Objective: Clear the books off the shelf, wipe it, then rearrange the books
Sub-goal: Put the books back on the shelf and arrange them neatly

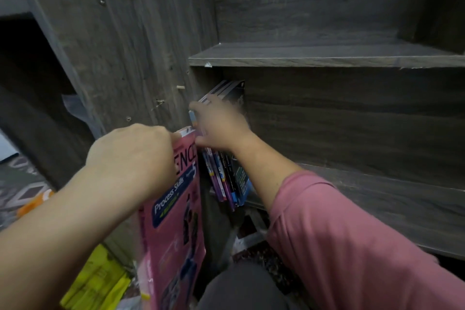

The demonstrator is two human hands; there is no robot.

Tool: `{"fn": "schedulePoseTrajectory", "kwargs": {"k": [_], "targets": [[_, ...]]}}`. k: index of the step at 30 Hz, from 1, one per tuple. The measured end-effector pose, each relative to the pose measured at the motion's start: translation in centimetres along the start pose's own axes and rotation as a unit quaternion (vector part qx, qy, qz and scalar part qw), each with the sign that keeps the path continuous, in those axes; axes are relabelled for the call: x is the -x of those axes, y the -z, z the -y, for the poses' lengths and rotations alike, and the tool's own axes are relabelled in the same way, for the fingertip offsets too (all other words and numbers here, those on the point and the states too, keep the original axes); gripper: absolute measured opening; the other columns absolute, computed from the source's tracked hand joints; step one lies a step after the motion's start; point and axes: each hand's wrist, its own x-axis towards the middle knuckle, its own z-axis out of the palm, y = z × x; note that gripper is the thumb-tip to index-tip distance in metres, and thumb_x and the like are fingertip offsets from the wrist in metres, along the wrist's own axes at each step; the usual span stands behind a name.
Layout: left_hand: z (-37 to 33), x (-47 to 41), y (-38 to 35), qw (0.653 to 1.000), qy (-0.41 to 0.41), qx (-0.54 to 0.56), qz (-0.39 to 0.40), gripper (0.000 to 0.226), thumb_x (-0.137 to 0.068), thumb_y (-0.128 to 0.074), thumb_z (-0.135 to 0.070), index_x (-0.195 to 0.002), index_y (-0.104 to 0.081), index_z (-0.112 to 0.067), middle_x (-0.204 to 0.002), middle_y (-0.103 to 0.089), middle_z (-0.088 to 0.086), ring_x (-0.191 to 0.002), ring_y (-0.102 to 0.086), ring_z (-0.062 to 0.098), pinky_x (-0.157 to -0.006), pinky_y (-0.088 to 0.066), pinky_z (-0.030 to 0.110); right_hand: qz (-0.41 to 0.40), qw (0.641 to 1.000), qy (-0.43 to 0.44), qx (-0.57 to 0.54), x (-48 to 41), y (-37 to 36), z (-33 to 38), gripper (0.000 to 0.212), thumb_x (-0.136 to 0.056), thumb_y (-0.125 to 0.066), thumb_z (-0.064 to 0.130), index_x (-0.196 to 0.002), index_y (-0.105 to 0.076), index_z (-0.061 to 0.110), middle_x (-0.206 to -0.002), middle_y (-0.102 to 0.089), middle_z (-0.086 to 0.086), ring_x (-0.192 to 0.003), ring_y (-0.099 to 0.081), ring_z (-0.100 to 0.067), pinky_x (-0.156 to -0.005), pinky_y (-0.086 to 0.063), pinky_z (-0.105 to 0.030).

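My left hand [130, 156] grips the top edge of a large pink science workbook [173, 224], holding it upright just outside the left end of the lower shelf [377, 199]. My right hand [219, 123] rests on the tops of a small row of books [229, 178] standing at that shelf's left end, its fingers spread over them. The row has purple, black and blue spines and leans against the dark side panel [141, 58]. The hand is blurred, so its exact hold is unclear.
An upper shelf board [327, 56] juts out above the books. A yellow packet [100, 282] and an orange thing [35, 201] lie on the patterned floor at lower left. My knee [241, 287] is at the bottom centre, papers beside it.
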Motion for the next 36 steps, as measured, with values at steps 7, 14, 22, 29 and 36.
{"fn": "schedulePoseTrajectory", "kwargs": {"k": [7,14,22,29,36], "targets": [[0.2,-0.9,-0.2,1.0,0.018,0.016,0.003,0.048,-0.087,-0.056,-0.05,-0.134,-0.043,-0.053,-0.117,-0.062,0.006,-0.106,-0.06,0.029,-0.08,-0.051,0.036,-0.153,0.985,-0.058,-0.049,-0.4,-1.4,-0.2,0.043,-0.078,-0.071,0.039,-0.114,-0.052,0.026,-0.13,-0.042,-0.006,-0.111,-0.051,-0.034,-0.077,-0.05,-0.043],[-0.6,-2.6,0.1,0.999,0.026,0.023,-0.003,0.047,-0.088,-0.056,-0.045,-0.133,-0.046,-0.051,-0.117,-0.062,0.005,-0.105,-0.06,0.03,-0.077,-0.049,0.036,-0.202,0.966,-0.079,-0.137,1.0,-1.1,-2.1,0.033,-0.075,-0.071,0.021,-0.105,-0.057,0.023,-0.126,-0.043,-0.003,-0.1,-0.058,-0.029,-0.074,-0.05,-0.036],[-1.5,-3.4,0.6,0.998,0.065,0.001,-0.027,0.044,-0.088,-0.056,-0.042,-0.132,-0.052,-0.039,-0.114,-0.062,0.006,-0.099,-0.061,0.03,-0.065,-0.039,0.032,-0.172,0.984,-0.028,0.039,-0.4,-1.6,0.2,0.046,-0.07,-0.075,0.026,-0.114,-0.063,0.017,-0.124,-0.057,-0.01,-0.119,-0.049,-0.036,-0.098,-0.042,-0.053],[-0.8,-3.0,0.2,0.998,0.054,0.02,-0.02,0.043,-0.089,-0.056,-0.045,-0.131,-0.049,-0.05,-0.107,-0.062,0.003,-0.093,-0.06,0.028,-0.067,-0.041,0.031,0.004,0.99,0.006,0.141,-2.2,2.1,-0.5,0.053,-0.083,-0.065,0.051,-0.132,-0.056,0.034,-0.133,-0.042,-0.006,-0.127,-0.029,-0.035,-0.085,-0.051,-0.045],[-0.4,-3.0,-0.1,0.998,0.043,0.043,-0.01,0.049,-0.089,-0.055,-0.048,-0.136,-0.041,-0.053,-0.111,-0.062,0.003,-0.099,-0.06,0.027,-0.069,-0.044,0.032,0.061,0.985,0.003,0.163,-2.0,3.2,-0.6,0.056,-0.08,-0.063,0.058,-0.13,-0.053,0.033,-0.137,-0.034,-0.01,-0.127,-0.03,-0.037,-0.086,-0.047,-0.046]]}}
